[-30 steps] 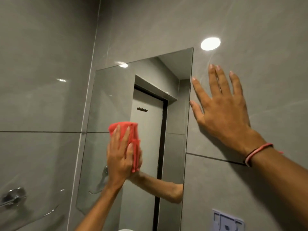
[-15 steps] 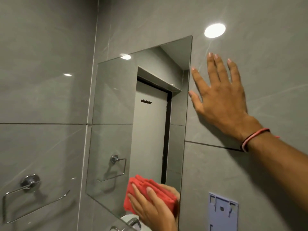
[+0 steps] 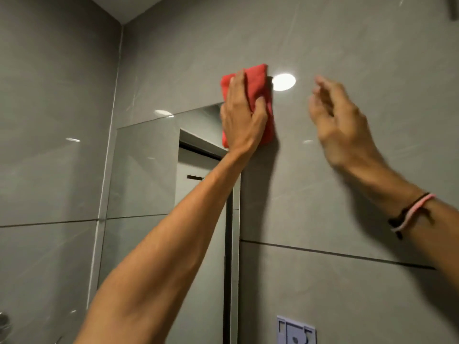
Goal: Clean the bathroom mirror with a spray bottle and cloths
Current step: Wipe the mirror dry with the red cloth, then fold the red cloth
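A frameless rectangular mirror (image 3: 149, 175) hangs on the grey tiled wall. My left hand (image 3: 242, 117) presses a folded red cloth (image 3: 260, 95) flat over the mirror's top right corner, with part of the cloth on the wall tile above and beside it. My left forearm crosses the mirror's right side and hides it. To the right, my right hand (image 3: 340, 122) is blurred, fingers apart, close to the wall and holding nothing. A cord bracelet is on its wrist. No spray bottle is in view.
A ceiling light is reflected on the glossy tile (image 3: 284, 81) just right of the cloth. A pale plastic wall plate (image 3: 296, 330) sits low on the wall, right of the mirror. A chrome fitting (image 3: 3, 321) shows at the bottom left edge. The mirror reflects a doorway.
My left hand swept the cloth from the mirror's middle down to its bottom edge, then up to the top right corner. My right hand has lifted off the wall tile and is blurred.
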